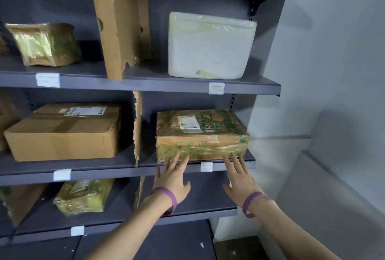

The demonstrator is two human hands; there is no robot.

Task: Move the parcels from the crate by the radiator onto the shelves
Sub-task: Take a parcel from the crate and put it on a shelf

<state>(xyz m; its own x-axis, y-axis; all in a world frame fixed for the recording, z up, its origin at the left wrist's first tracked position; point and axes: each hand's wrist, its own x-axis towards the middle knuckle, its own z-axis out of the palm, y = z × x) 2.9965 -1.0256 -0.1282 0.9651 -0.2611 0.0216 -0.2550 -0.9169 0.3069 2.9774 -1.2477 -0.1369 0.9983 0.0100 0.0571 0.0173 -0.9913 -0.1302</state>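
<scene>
A flat cardboard parcel with green print and clear tape (201, 134) lies on the right bay of the middle grey shelf (229, 165). My left hand (173, 176) and my right hand (239, 178) are both spread flat, fingertips touching or just short of the parcel's front face. Neither hand holds anything. Each wrist wears a purple band. The crate and the radiator are out of view.
A white foam box (210, 45) sits on the shelf above. A plain brown box (64, 132) fills the middle-left bay, beyond a torn cardboard divider (136, 128). Taped parcels lie upper left (44, 44) and lower left (83, 196). A white wall (325, 72) stands right.
</scene>
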